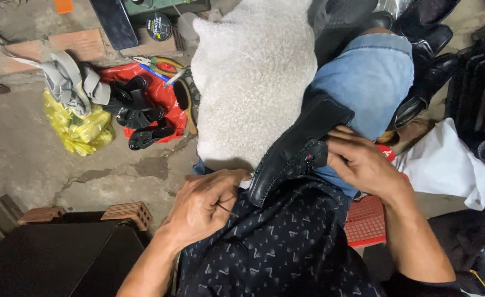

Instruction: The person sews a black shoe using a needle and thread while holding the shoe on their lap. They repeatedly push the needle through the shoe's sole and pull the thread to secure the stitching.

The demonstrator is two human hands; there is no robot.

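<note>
In the head view, a black loafer (300, 148) lies tilted across the person's lap at the frame's centre, against a fluffy white cloth (248, 77). The right hand (363, 162) grips its upper side with bent fingers. The left hand (204, 206), lower centre, is curled near the toe, pinching a dark thread (224, 208).

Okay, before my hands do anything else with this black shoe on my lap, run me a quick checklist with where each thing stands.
1. Black shoe supported on lap: ok.
2. Right hand touching shoe: ok.
3. Left hand on shoe: cannot tell, it is by the toe.
4. White fleecy cloth under shoe: ok.
5. Pliers on the floor, held by neither hand: not ok.
</note>
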